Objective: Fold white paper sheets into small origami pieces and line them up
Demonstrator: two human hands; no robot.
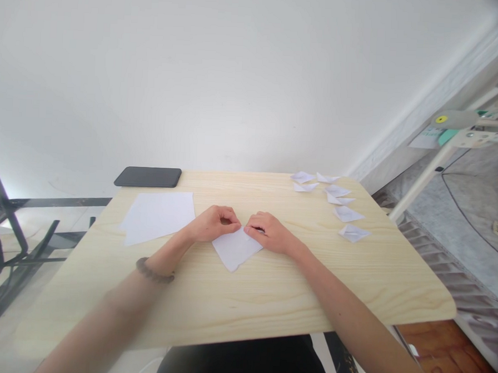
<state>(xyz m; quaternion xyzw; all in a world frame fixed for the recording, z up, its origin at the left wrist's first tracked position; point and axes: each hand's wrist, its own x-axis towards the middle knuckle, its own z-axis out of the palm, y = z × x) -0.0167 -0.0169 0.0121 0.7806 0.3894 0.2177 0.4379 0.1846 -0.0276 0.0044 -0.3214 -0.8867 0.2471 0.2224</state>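
In the middle of the table a white sheet of paper (236,250) lies turned cornerwise, one corner toward me. My left hand (215,223) pinches its far corner from the left, thumb and fingertips together. From the right, my right hand (268,232) pinches the same far edge, its fingertips close to those of the left. The fingers cover part of the far corner, so the fold there is hidden. At the right, several small folded paper boats (348,214) rest near the table's edge. Left of my hands lie flat white sheets (159,216).
A black phone (148,177) lies at the table's far left corner. The pale wooden table (225,313) meets a white wall (238,80) at the back. A black metal frame (4,235) stands at the left, and a white stand (424,182) is at the right.
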